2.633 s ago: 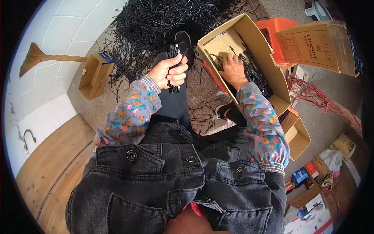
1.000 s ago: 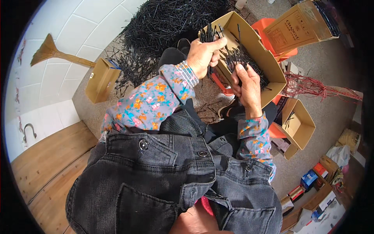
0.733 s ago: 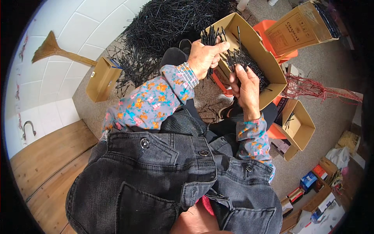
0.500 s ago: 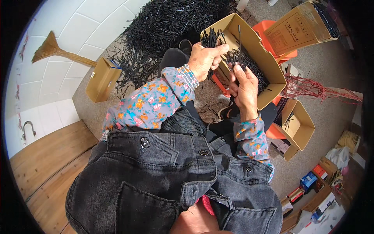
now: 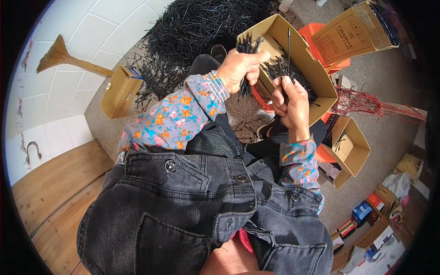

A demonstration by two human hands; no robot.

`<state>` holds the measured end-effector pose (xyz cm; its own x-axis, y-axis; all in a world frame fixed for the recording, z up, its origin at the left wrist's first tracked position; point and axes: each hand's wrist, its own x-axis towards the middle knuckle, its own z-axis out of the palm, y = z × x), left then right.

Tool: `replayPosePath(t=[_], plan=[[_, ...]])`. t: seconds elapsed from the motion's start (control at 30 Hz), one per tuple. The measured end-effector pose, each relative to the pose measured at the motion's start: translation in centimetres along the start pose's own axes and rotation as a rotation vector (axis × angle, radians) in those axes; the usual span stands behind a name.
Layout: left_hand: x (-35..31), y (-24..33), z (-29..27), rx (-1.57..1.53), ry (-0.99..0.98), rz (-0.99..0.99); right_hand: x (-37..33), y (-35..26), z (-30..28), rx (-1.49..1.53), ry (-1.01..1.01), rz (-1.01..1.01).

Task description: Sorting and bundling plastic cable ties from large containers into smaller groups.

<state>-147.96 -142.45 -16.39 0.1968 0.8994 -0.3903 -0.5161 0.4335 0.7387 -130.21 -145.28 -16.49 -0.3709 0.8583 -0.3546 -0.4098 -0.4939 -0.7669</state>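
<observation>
My left hand [image 5: 239, 68] is closed around a bundle of thin black sticks [image 5: 247, 44], their ends poking out above and below the fist. To its right, my right hand [image 5: 292, 101] pinches one long thin black stick [image 5: 288, 50] between thumb and fingers. That stick points upward, with a thicker dark tip. Behind both hands is an open cardboard box [image 5: 324, 109] with many similar black sticks [image 5: 300, 78] lying in it. The right hand is at the box's near side, in front of its contents. Its lower fingers are curled, and whatever they cover is hidden.
A large heap of black sticks [image 5: 201, 27] lies on the floor at the far left of the box. A broom [image 5: 75, 60] leans near a small carton [image 5: 120, 94]. Orange stools [image 5: 311, 34], another open box [image 5: 355, 149] and red strands [image 5: 366, 104] are at the right.
My left hand has shifted slightly left with its bundle. My right hand has moved a little to the right, and the single stick now stands farther from the bundle.
</observation>
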Motion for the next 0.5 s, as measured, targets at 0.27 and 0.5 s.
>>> replayPosePath(t=[0.27,0.5], plan=[[-0.4,-0.4,0.7,0.111,-0.255,-0.154,-0.2,0.1,0.3,-0.04,0.018,0.013],[1.3,2.0,-0.4,-0.153,-0.035,-0.013,-0.5,-0.4,-1.3,-0.234,-0.07,-0.005]])
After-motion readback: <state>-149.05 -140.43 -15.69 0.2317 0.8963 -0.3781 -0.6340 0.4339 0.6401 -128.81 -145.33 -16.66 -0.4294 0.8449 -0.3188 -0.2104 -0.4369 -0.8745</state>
